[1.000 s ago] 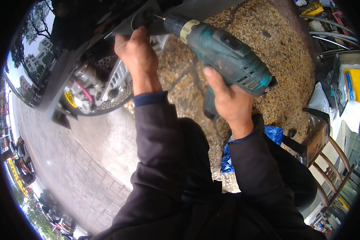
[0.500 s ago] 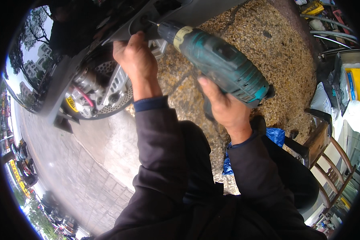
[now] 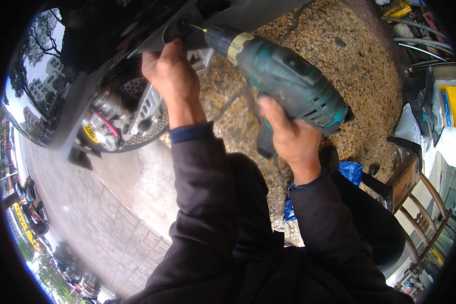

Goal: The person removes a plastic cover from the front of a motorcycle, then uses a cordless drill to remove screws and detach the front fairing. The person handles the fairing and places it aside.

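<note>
My right hand (image 3: 298,142) is wrapped around the handle of a teal and black power drill (image 3: 289,76). The thin bit (image 3: 197,27) points left at a round recess (image 3: 184,25) in a dark vehicle body panel (image 3: 228,17); I cannot tell whether its tip touches. My left hand (image 3: 171,73) is closed at the panel's lower edge, just below the recess, its fingertips partly hidden. Beneath the panel show a perforated brake disc (image 3: 159,124), a silver swingarm-like part (image 3: 147,104) and a red hose (image 3: 106,123).
A wooden chair (image 3: 405,182) stands close on the right, with a blue plastic bag (image 3: 349,172) by my leg. Hoses (image 3: 420,43) and clutter fill the far right. Pebbled ground (image 3: 359,66) lies under the drill, and paving (image 3: 101,202) stretches to the left.
The drill and my right hand have shifted slightly right, away from the panel, and more of the bit shows. My left hand stays in nearly the same place.
</note>
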The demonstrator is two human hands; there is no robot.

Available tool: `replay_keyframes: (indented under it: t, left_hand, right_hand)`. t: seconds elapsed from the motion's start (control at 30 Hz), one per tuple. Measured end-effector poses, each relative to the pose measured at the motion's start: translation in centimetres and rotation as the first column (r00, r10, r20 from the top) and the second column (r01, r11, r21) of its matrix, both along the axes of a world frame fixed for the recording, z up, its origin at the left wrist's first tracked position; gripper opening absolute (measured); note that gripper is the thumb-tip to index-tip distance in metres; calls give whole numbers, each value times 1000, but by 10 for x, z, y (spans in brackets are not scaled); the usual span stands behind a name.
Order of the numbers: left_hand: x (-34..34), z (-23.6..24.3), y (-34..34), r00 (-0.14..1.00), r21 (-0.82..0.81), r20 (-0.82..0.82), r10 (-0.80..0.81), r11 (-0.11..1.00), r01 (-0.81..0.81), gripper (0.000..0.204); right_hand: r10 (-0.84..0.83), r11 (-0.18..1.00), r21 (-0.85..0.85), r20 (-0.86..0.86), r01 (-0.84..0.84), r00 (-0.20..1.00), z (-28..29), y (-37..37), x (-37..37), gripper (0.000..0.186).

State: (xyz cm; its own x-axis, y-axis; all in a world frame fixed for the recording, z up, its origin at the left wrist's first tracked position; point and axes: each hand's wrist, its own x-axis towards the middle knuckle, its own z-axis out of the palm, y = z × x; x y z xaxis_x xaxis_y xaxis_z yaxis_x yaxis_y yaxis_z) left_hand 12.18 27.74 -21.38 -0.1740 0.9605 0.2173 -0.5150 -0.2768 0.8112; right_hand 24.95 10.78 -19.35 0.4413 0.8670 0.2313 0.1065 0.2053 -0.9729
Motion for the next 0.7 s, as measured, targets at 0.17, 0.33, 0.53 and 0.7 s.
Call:
replay_keyframes:
  t: [0.17, 0.33, 0.53, 0.7]
  left_hand:
    - [0, 1, 0, 1000, 3, 4, 3, 1000, -3, 33]
    - [1, 1, 0, 1000, -1, 1, 2, 1000, -2, 37]
    - [3, 3, -2, 997, 13, -74, 39, 999, -38, 42]
    - [3, 5, -5, 992, -16, -114, 47, 999, -49, 41]
  right_hand:
    - [-69, 998, -30, -274, 63, 959, 0, 5, -6, 22]
    - [-174, 964, -267, -576, 18, 798, 5, 1, -15, 37]
    - [93, 993, 58, 171, -104, 981, -2, 3, -5, 17]
    - [227, 968, 52, 229, -245, 946, 2, 4, 8, 19]
